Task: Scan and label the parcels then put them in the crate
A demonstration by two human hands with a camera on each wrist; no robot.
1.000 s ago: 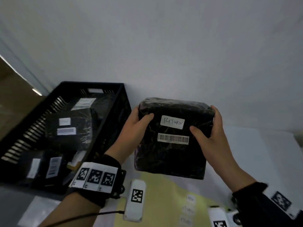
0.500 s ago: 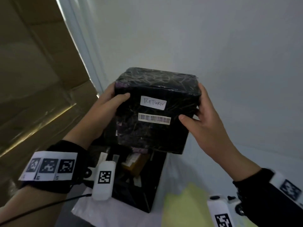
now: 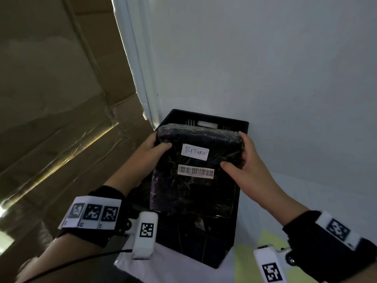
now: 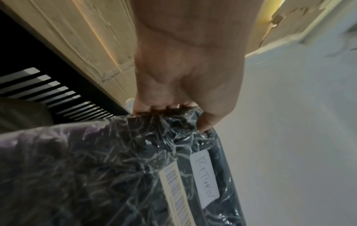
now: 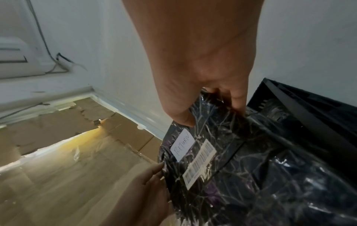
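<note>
Now that I have swung the parcel (image 3: 194, 172) leftward from above the table to sit over the black crate (image 3: 242, 124), it only needs lowering in. My left hand (image 3: 152, 153) grips its left edge and my right hand (image 3: 244, 164) its right edge, thumbs on top. The parcel is black and crinkly, film-wrapped, bearing a handwritten "RETURN" label (image 3: 195, 152) above a barcode sticker (image 3: 195, 171).

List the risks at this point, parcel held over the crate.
1. The parcel looks almost as wide as the crate, so the left hand and right hand gripping its sides could get pinched against the walls.
2. The wrapping is glossy, crinkled film; the grip sits only at the far corners, so it might slip.
3. What lies beneath the parcel is hidden; it may land tilted.
</note>
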